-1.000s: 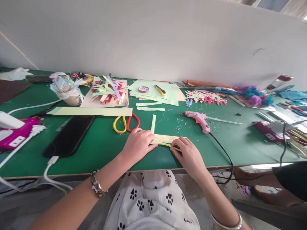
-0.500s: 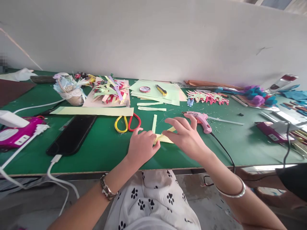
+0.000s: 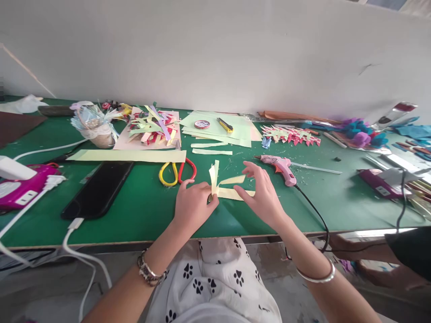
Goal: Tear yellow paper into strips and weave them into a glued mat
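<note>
My left hand (image 3: 192, 202) pinches the left end of a small bundle of pale yellow paper strips (image 3: 225, 186) just above the green table (image 3: 141, 206). Some strip ends stick upright beside my fingers, the others fan out to the right. My right hand (image 3: 262, 193) touches the right ends of the strips, with its fingers partly spread and the index finger raised. A loose yellow strip (image 3: 217, 168) lies just behind the bundle.
Yellow and red scissors (image 3: 177, 172) lie left of the strips, a pink glue gun (image 3: 282, 168) with a black cord to the right. A black phone (image 3: 98, 188) on a cable, a long yellow strip (image 3: 128, 155), paper sheets (image 3: 218, 128) and cut scraps (image 3: 151, 128) fill the back.
The strips lay flat under both hands a second ago. My left hand has lifted and gathered one end, and my right hand rose, then came back to the right ends.
</note>
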`<control>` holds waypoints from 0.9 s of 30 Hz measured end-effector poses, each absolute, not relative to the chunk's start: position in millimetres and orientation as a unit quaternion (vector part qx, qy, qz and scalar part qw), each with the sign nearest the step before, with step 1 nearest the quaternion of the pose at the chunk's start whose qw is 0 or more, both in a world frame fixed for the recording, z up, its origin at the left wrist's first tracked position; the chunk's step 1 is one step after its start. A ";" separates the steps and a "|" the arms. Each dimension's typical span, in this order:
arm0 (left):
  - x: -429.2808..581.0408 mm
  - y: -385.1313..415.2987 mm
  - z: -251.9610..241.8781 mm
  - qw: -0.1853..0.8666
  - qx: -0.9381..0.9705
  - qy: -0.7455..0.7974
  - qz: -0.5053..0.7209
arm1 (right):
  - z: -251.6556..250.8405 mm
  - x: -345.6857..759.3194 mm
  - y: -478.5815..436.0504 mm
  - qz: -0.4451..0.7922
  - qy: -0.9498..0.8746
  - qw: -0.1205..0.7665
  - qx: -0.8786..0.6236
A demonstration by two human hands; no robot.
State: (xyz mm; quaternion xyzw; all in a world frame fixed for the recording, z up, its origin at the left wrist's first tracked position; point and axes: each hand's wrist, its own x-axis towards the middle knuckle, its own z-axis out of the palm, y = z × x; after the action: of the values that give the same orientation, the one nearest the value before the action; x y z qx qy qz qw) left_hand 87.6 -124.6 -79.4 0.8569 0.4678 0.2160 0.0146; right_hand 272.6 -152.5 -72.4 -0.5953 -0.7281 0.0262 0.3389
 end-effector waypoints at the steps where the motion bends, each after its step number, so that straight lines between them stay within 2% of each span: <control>1: 87.2 -124.1 -79.4 0.017 0.857 0.467 0.216 | -74.1 273.4 -151.0 0.080 -0.722 0.336 -0.599; 5: 87.4 -122.3 -79.7 0.008 0.855 0.467 0.224 | -72.2 272.8 -140.3 0.268 -0.719 0.294 -0.569; 8: 87.5 -121.3 -80.1 0.009 0.856 0.467 0.222 | -67.0 267.7 -130.1 0.325 -0.729 0.268 -0.540; 12: 86.6 -120.2 -80.4 0.021 0.858 0.460 0.229 | -67.2 259.2 -120.7 0.395 -0.739 0.279 -0.469; 27: 88.7 -120.5 -78.8 0.054 0.839 0.473 0.265 | -76.5 253.7 -119.1 0.304 -0.811 0.251 -0.432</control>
State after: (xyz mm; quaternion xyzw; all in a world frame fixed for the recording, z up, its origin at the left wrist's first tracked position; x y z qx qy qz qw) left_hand 88.7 -120.5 -78.8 0.8387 0.4728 0.2650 0.0537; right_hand 253.7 -119.1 -76.5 -0.4317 -0.8114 0.3039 0.2510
